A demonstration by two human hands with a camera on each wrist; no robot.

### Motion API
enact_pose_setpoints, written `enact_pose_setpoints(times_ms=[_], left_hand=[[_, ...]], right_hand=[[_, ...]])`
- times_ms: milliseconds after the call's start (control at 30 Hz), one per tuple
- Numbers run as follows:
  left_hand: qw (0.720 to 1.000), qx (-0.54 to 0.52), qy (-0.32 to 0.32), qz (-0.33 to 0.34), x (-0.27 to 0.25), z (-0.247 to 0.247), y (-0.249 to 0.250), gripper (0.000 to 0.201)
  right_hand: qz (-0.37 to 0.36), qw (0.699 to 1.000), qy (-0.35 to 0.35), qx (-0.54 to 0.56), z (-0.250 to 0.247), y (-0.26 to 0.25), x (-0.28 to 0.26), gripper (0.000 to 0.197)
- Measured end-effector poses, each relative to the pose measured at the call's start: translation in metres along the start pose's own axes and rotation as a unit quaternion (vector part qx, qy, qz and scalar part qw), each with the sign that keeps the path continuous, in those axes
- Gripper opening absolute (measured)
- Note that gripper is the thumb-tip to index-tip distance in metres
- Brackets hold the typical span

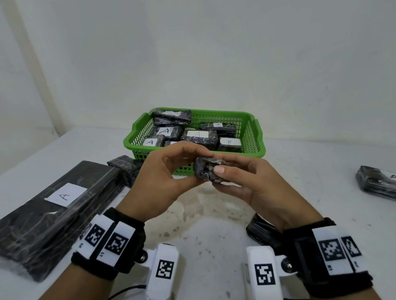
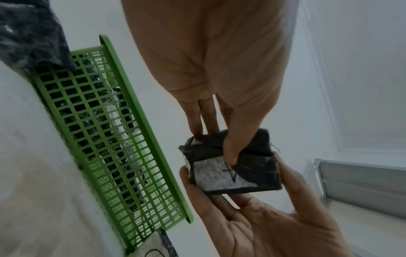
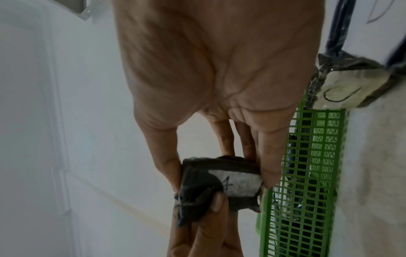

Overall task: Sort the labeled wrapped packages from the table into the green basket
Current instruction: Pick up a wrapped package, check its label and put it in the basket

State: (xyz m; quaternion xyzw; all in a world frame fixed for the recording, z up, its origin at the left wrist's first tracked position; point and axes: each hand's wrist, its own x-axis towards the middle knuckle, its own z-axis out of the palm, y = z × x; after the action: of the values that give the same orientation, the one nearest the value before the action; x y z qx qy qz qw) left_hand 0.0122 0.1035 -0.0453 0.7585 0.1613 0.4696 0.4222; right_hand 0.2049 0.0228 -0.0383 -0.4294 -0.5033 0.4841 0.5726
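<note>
Both hands hold one small black wrapped package (image 1: 207, 171) in the air, just in front of the green basket (image 1: 253, 140). My left hand (image 1: 170, 176) pinches it from the left and my right hand (image 1: 236, 177) grips it from the right, thumb on top. The left wrist view shows the small package (image 2: 237, 170) with a white label marked "A", facing down toward the wrist cameras. In the right wrist view the small package (image 3: 219, 184) sits between thumb and fingers beside the basket (image 3: 307, 173). Several labeled packages lie inside the basket.
A large black package (image 1: 49, 214) labeled "A" lies at the left, a smaller one (image 1: 124, 165) beyond it against the basket. Another "A" package (image 1: 390, 185) lies at the right. A dark package (image 1: 258, 230) sits under my right wrist. A wall stands behind.
</note>
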Motion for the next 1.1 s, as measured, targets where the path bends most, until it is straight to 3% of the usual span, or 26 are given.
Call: enact_pose_setpoints(times_ms=[133,300,467,567,633,767,900,1100], left_hand=[[1.000,0.008,-0.022,0.006,-0.001,0.004,0.002,0.035],[0.999,0.013,-0.030,0.006,-0.001,0.004,0.004,0.033],[0.999,0.027,-0.037,-0.001,-0.002,0.005,0.004,0.035],[0.999,0.007,-0.005,-0.034,-0.001,0.002,0.004,0.035],[0.998,-0.015,0.018,-0.054,-0.001,0.001,0.005,0.035],[0.993,-0.038,0.056,-0.094,0.002,0.002,0.003,0.039],[0.989,-0.080,0.044,-0.117,0.002,0.002,0.007,0.048],[0.985,-0.089,0.055,-0.135,0.002,0.002,0.005,0.035]], right_hand=[[-0.039,0.995,0.055,-0.070,0.002,0.005,0.001,0.029],[-0.024,0.996,0.046,-0.073,0.002,0.010,0.004,0.041],[-0.026,0.994,0.067,-0.081,0.006,0.010,0.004,0.024],[-0.002,0.998,0.041,-0.041,0.003,0.008,0.004,0.050],[0.002,0.999,0.026,-0.035,0.000,0.007,0.004,0.056],[-0.006,0.998,0.036,-0.051,-0.003,0.008,0.004,0.041],[-0.022,0.996,0.063,-0.052,-0.004,0.005,0.003,0.025],[-0.033,0.993,0.078,-0.078,-0.004,0.001,0.000,0.021]])
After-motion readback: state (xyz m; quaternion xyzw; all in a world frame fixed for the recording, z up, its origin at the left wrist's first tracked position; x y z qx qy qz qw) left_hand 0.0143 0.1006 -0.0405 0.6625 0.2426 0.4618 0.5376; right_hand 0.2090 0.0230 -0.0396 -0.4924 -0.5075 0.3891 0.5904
